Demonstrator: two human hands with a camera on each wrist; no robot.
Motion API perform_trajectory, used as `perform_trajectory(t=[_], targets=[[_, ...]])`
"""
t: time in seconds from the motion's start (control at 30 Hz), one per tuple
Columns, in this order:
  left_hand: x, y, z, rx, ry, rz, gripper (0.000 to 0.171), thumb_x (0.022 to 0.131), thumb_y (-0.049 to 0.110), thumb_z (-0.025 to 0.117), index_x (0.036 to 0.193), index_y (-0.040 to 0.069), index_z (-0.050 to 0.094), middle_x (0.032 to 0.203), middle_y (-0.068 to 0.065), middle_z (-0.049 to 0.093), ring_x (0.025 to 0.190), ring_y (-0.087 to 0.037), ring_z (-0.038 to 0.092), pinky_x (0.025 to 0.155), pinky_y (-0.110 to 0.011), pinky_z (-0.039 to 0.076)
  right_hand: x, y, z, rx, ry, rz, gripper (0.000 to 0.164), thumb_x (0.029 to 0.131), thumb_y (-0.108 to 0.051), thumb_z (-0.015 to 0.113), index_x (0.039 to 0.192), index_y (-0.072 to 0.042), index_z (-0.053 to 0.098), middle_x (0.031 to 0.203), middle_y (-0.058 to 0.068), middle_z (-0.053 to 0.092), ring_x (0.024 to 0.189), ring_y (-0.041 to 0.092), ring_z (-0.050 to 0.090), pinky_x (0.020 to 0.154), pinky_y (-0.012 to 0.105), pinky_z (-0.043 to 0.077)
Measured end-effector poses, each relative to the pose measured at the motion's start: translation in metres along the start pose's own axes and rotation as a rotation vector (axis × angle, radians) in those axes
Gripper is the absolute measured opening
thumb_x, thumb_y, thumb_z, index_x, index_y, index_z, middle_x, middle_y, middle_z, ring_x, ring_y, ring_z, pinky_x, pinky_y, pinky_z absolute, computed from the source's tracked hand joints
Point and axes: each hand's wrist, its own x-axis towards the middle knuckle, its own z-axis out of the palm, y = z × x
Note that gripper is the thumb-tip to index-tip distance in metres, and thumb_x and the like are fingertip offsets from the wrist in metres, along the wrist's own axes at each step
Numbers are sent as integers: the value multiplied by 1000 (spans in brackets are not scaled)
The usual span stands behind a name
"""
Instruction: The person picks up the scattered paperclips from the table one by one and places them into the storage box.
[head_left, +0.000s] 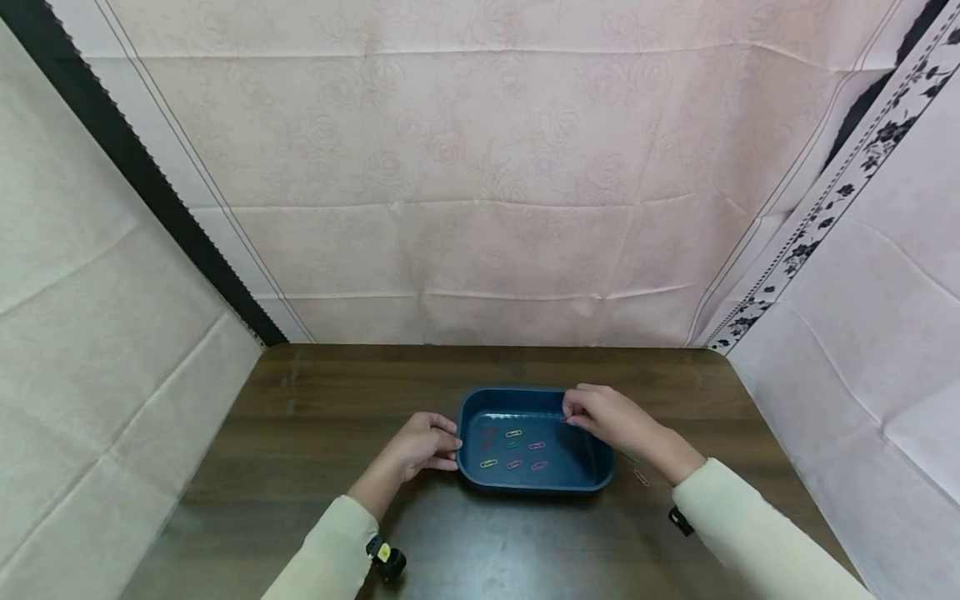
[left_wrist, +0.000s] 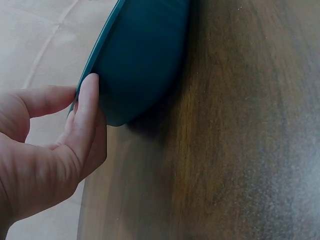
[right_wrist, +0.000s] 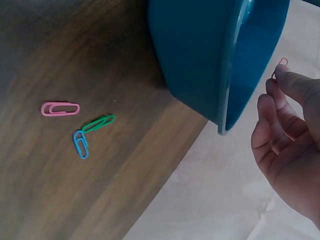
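Observation:
A blue plastic tray [head_left: 577, 479] stands on the table with several coloured paper clips spread over its floor, among them a yellow clip [head_left: 513, 433] and a pink clip [head_left: 537, 446]. My left hand [head_left: 422, 446] grips the tray's left rim; in the left wrist view its fingertips meet the rim and outer wall. Over the tray's right side, my right hand [head_left: 611, 417] pinches a red paper clip [right_wrist: 284, 61] between thumb and index finger. Most of that clip is hidden by the fingertips.
Right of the tray, a pink paper clip [right_wrist: 60, 108], a green paper clip [right_wrist: 98, 123] and a blue paper clip [right_wrist: 81, 145] lie on the wooden table [head_left: 330, 433]. The green and blue ones touch or nearly touch. Pale patterned cloth [head_left: 480, 167] hangs behind and at both sides.

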Motion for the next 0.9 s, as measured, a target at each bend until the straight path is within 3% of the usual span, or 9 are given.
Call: perform_trajectory(t=[0.57, 0.9], targets=[[-1, 2, -1, -1, -8, 5, 29, 99, -1, 64, 125, -9, 56, 98, -18, 63, 80, -23, 67, 75, -37, 67, 31, -11, 11, 16, -175, -38, 12, 98, -14, 71, 89, -17, 65, 84, -6, 56, 75, 9, 52, 61, 20, 50], [0, 0, -1, 1, -5, 2, 29, 99, 1, 64, 125, -7, 56, 100, -19, 63, 81, -24, 67, 75, -37, 67, 41, -12, 24, -3, -225, -23, 11, 98, -15, 71, 89, -16, 65, 83, -6, 60, 74, 9, 54, 64, 22, 50]])
